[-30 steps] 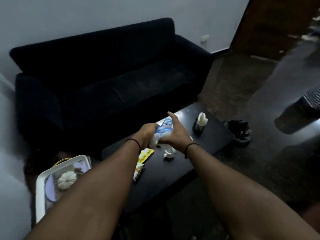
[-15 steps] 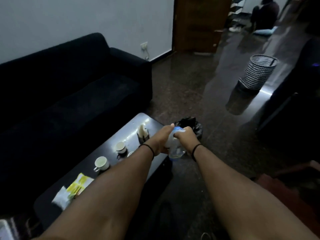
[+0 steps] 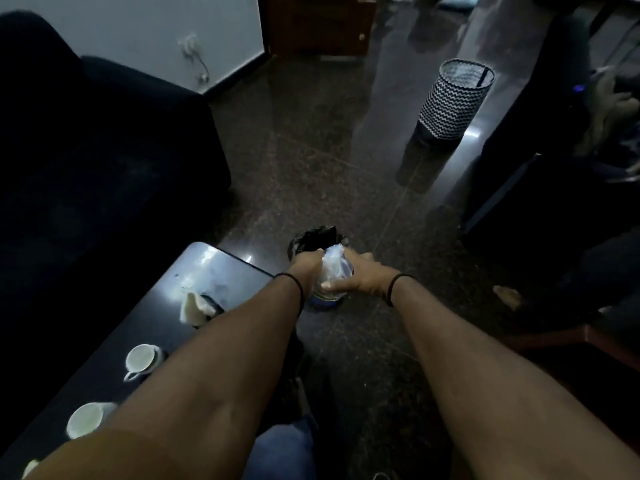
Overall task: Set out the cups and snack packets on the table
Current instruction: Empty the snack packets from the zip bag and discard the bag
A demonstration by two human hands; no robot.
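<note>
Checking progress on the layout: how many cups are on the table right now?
2 clear: one cup mid-table, another cup nearer, by the left forearm. A pale shape at the bottom-left edge may be a third; the arm may hide more.

- Two cups (image 3: 141, 359) (image 3: 86, 419) on the table (image 3: 145, 327), at left.
- Sofa (image 3: 86, 161) behind the table.
- Bin (image 3: 317, 239) on the floor just past the table's far corner.
- Basket (image 3: 453, 98) farther off, right.

I see a home living room: a dark sofa (image 3: 86, 150) at ten o'clock, a low black table (image 3: 166, 317) with cups (image 3: 140, 358), a patterned basket (image 3: 453, 98) at one o'clock.
</note>
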